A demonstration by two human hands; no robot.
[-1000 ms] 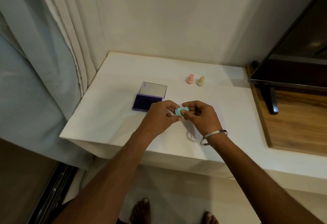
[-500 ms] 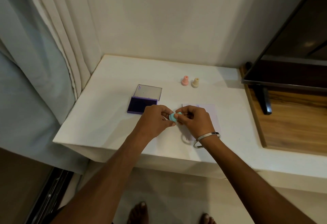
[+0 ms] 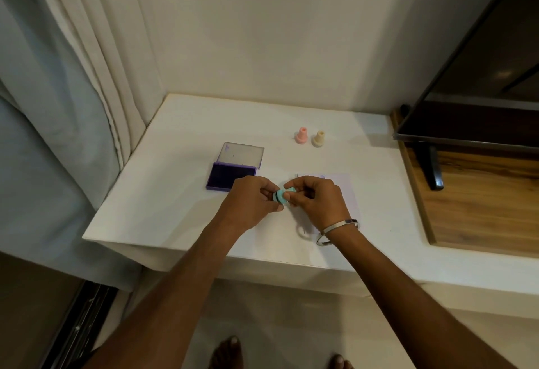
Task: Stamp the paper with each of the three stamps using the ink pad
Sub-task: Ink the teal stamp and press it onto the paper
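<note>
I see the white table [image 3: 163,193] with bare surface left of my left hand [image 3: 250,205], its front edge just below both wrists. The ink pad [image 3: 230,177], lid up, sits just beyond the left hand. The paper [image 3: 341,190] lies under my right hand [image 3: 316,201] and past it to the right. The pink stamp [image 3: 301,135] and cream stamp [image 3: 318,138] stand upright farther back. Both hands meet over the table, fingers curled, pinching the teal stamp [image 3: 282,196] between them, tilted sideways. A bracelet [image 3: 335,230] hangs on the right wrist.
</note>
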